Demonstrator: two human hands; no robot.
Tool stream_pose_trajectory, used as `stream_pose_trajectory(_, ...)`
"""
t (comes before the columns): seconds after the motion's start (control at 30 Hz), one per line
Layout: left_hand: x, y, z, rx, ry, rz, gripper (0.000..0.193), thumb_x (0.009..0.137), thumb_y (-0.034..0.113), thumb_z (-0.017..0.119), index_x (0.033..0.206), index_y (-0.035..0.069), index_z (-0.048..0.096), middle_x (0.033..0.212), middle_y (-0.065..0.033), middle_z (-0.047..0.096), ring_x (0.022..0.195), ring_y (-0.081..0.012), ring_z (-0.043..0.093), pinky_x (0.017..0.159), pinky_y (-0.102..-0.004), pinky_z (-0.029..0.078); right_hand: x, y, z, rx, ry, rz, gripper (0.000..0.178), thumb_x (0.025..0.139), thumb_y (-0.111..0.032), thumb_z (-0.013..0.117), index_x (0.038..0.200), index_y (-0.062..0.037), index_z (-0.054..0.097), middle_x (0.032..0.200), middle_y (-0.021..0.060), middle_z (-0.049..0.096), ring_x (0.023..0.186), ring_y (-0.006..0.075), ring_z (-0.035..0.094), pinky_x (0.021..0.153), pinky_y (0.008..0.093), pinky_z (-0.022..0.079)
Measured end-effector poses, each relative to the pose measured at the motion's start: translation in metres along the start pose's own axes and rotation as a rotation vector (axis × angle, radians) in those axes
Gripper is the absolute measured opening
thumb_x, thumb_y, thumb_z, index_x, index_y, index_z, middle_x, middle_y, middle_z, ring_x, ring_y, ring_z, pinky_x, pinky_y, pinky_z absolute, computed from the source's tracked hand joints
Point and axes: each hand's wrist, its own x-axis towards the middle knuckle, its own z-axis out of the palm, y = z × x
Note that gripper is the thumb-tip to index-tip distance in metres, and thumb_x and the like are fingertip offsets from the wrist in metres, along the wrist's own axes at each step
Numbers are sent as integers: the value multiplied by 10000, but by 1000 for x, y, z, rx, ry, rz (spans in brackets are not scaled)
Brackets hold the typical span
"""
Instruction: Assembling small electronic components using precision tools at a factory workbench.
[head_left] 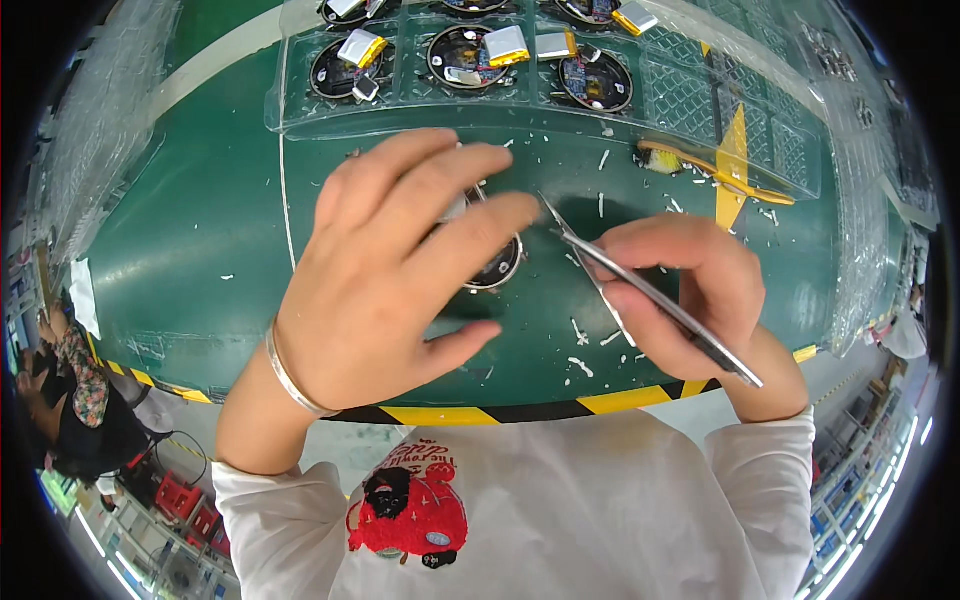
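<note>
My left hand [375, 270], palm down and fingers spread, is over a round black device casing [497, 262] with a metal rim. The hand covers most of the casing, and whether the fingers touch it cannot be told. Just right of it, my right hand [690, 285] is closed on slim metal tweezers [665, 305], pinched between thumb and fingers. Their pointed end faces up and left, close to my left index finger. A thin pale metal strip [617, 318] shows beneath the thumb; whether it belongs to the tweezers is unclear.
Across the back, a clear plastic tray [400, 125] holds several round black casings with silver battery packs. A brush with a yellowish handle [735, 183] lies at the right. White scraps [579, 332] litter the green mat [190, 290]. Black-yellow tape [440, 414] marks the near edge.
</note>
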Motion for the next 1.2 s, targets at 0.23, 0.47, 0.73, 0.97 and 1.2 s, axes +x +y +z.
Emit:
stream_pose_trajectory(0.23,-1,-7,7,-112,-17,-76,592,511,150,833,1074,78,664,1119,-105,604,1070,-348,540,931,-439,418,8,3,15,-143,-73,-163,271,721,48,752,969,13,650,884,171,701,759,283,698,655,342,556)
stream_pose_trajectory(0.47,-4,3,19,-179,64,-84,519,549,105,851,1030,53,663,893,-79,663,776,-303,621,715,-374,503,13,8,15,-204,-48,-233,285,719,48,744,982,11,642,890,176,701,756,289,697,656,343,562)
stream_pose_trajectory(0.73,-4,1,25,-294,109,-103,532,573,92,853,1062,40,650,989,-105,701,793,-304,659,729,-381,520,14,11,15,-225,-58,-258,278,719,68,722,979,17,638,887,183,696,749,294,698,649,346,566)
stream_pose_trajectory(0.97,-4,0,26,-315,81,-121,537,582,86,847,1075,40,641,1003,-100,699,810,-304,660,730,-387,520,15,12,16,-270,-54,-285,259,701,82,713,947,32,650,870,190,691,717,303,688,629,339,563)
stream_pose_trajectory(1.2,-5,1,26,-327,69,-132,527,585,88,847,1067,35,640,1003,-111,700,846,-319,668,741,-395,520,12,12,18,-233,-109,-304,230,706,70,711,926,40,652,831,184,680,675,305,677,617,337,558)
